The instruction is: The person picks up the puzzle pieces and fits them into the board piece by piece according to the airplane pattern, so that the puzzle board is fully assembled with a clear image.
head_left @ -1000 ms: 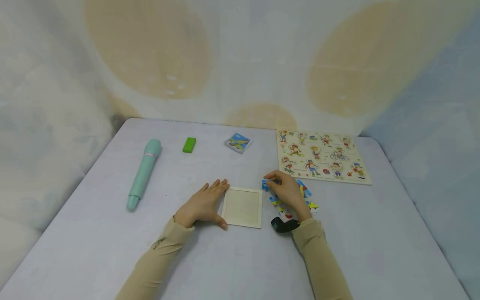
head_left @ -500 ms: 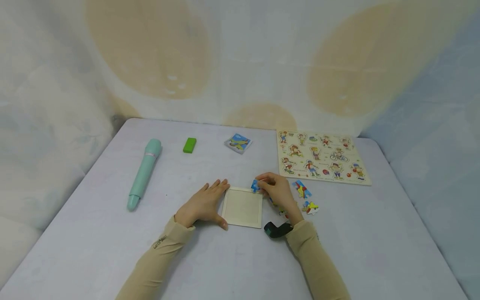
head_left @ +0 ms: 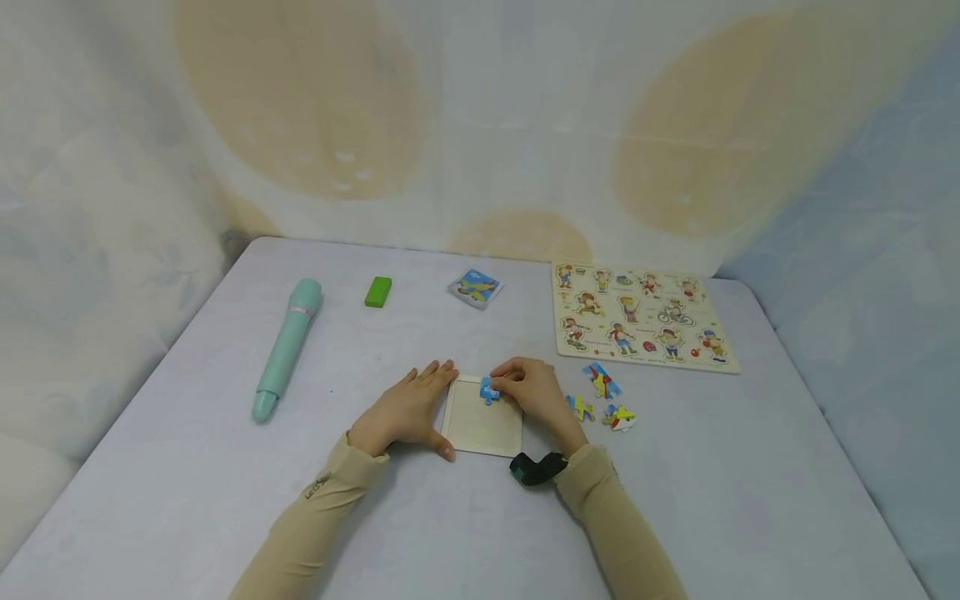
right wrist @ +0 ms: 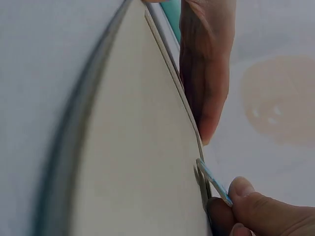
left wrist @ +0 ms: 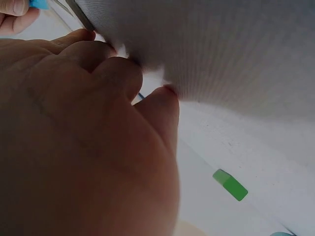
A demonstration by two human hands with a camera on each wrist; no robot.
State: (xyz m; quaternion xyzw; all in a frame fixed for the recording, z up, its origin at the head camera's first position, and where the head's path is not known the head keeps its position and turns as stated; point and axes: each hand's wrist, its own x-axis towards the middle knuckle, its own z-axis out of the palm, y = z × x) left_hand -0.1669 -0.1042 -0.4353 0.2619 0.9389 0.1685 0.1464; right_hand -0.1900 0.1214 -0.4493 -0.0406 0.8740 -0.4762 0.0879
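My right hand (head_left: 536, 402) pinches a blue jigsaw puzzle piece (head_left: 488, 389) between thumb and fingers, over the upper part of a square wooden puzzle tray (head_left: 480, 429). In the right wrist view the puzzle piece (right wrist: 215, 182) is tilted, its lower edge close to the tray's raised rim; I cannot tell whether they touch. My left hand (head_left: 411, 408) lies spread on the table at the tray's left side, fingertips by the upper left corner and thumb by the lower left one. Loose blue, yellow and red puzzle pieces (head_left: 602, 380) lie to the right of my right hand.
A wooden board with sports figures (head_left: 645, 318) lies at the back right. A small picture of a plane (head_left: 476, 287) and a green block (head_left: 378, 292) are at the back. A mint-green microphone-shaped object (head_left: 288, 346) lies on the left.
My right hand has carried the blue puzzle piece leftward from beside the loose pieces to over the tray, uncovering those pieces. My left hand has stayed in place.
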